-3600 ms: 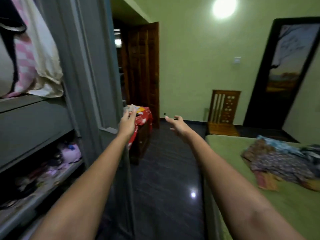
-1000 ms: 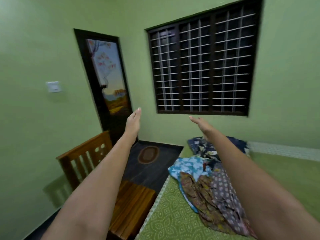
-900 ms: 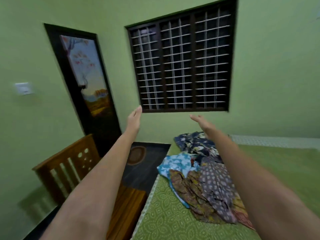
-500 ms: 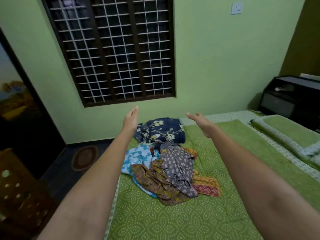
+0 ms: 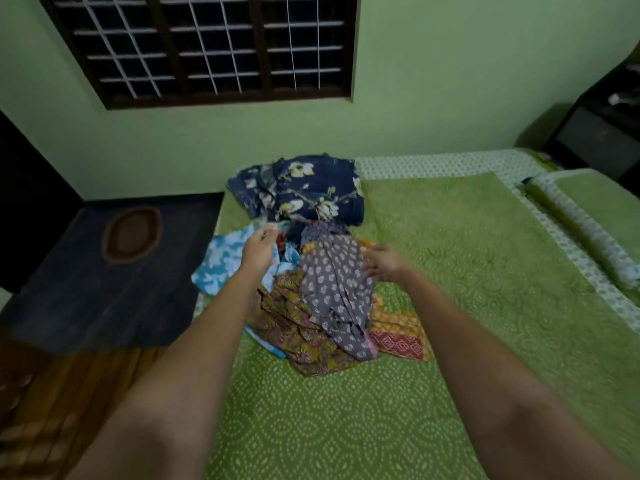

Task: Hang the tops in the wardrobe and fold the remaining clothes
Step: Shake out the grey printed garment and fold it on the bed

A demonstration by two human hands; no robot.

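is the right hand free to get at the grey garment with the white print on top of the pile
Probably yes. The right hand hovers open at the right edge of the grey white-printed garment, which lies on top of the clothes pile on the green bedspread. Nothing covers it or stands between them.

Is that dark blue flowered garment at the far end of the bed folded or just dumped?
Loosely bundled, not neatly folded: the blue garment lies rumpled with uneven edges on the bed.
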